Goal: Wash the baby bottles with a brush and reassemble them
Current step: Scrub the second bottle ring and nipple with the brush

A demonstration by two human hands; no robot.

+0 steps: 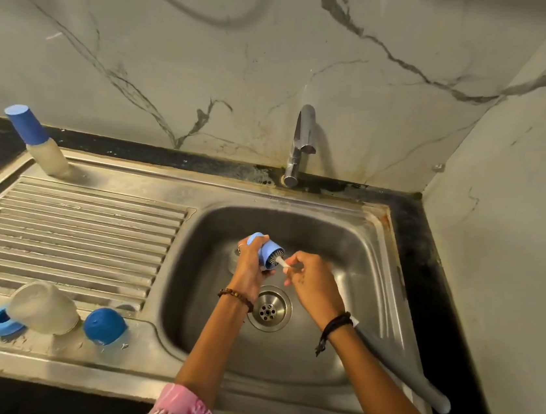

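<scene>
Left hand (251, 262) gripped a blue bottle cap (268, 250) over the sink (281, 361) basin, open end facing right; right hand (311, 279) pinched the brush (279, 260) by its thin white stem, bristles seated inside the cap. Judgement: step in hand was scrubbing the cap's inside; best done by twisting the brush while the left hand kept the cap steady, pushing bristles to the closed end, working over the basin so drips fell in. Faucet (301, 142) showed no visible water, so rinsing probably needed it turned on. Left to right around: 1 assembled bottle with blue cap (39, 142) stood at the far left of the drainboard (74, 235); on the near rim a blue ring (3, 320) touched a clear bottle body (45, 308) lying on its side, and just beside that a blue round piece (105, 325). A grey hose (406, 371) ran under the right forearm at the sink's right rim and could snag that arm. Reassembly not yet done for the near parts.
</scene>
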